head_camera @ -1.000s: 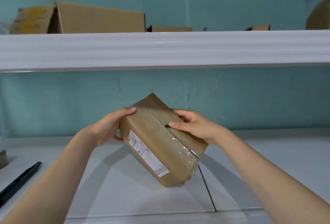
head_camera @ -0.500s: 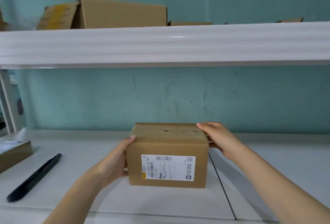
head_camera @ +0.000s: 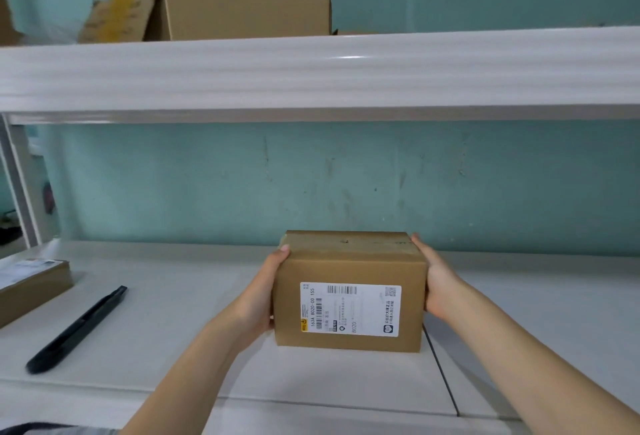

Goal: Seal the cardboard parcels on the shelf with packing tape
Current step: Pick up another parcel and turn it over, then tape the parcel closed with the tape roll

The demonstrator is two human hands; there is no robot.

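A small cardboard parcel (head_camera: 349, 266) stands upright on the white lower shelf (head_camera: 173, 348), its white shipping label facing me. A strip of tape runs along its top. My left hand (head_camera: 263, 296) lies flat against the parcel's left side, thumb tip at the upper left corner. On the right side my right hand (head_camera: 438, 282) presses with straight fingers that reach the top back corner. The parcel sits between both palms. No tape roll is in view.
A black pen-shaped tool (head_camera: 78, 329) lies on the shelf to the left. A flat labelled parcel (head_camera: 31, 284) sits at the far left edge. The upper shelf beam (head_camera: 311, 74) hangs overhead, with opened cartons (head_camera: 242, 12) on it. A teal wall stands behind.
The parcel was tilted in the air with its taped seam toward me; it has been turned label-forward and set down on the shelf. Both hands slid onto its sides.
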